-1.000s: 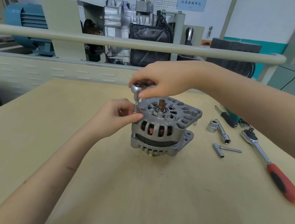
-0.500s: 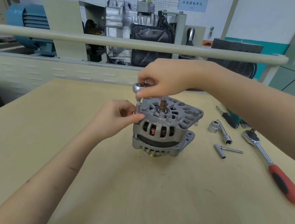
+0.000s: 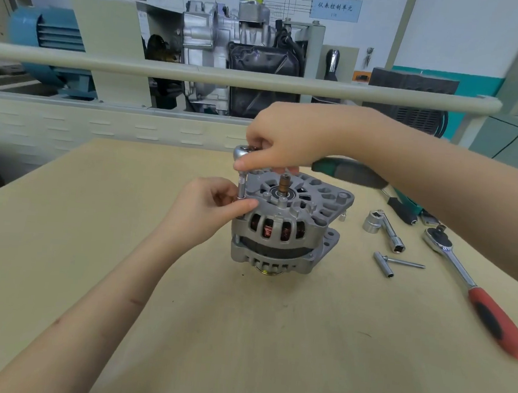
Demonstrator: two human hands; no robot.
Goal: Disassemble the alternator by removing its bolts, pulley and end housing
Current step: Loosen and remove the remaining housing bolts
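Change: since a second ago, the green ratchet handle (image 3: 352, 172) has swung out to the right from behind my right wrist; both my hands keep their grip.
Right hand (image 3: 283, 135): fingers clenched round the small ratchet's head (image 3: 242, 152), thumb pressed along its lower edge.
Left hand (image 3: 206, 210): fingers pinching the slim socket extension (image 3: 241, 188) just under the right hand's fingers.
Alternator (image 3: 286, 227): one, upright on the worktop (image 3: 239, 335), touching my left fingertips, shaft end (image 3: 284, 183) up, copper windings visible through the slots.
Ratchets: two, the small one in my grip and one red-handled ratchet (image 3: 475, 287) lying well right of my fingers.
Loose sockets and bars: one short wide socket (image 3: 372, 222) with a long socket (image 3: 392, 236) beside it, one T-shaped bar (image 3: 392, 264) nearer me.
Screwdriver: one black-handled (image 3: 402, 210), partly hidden behind my right forearm.
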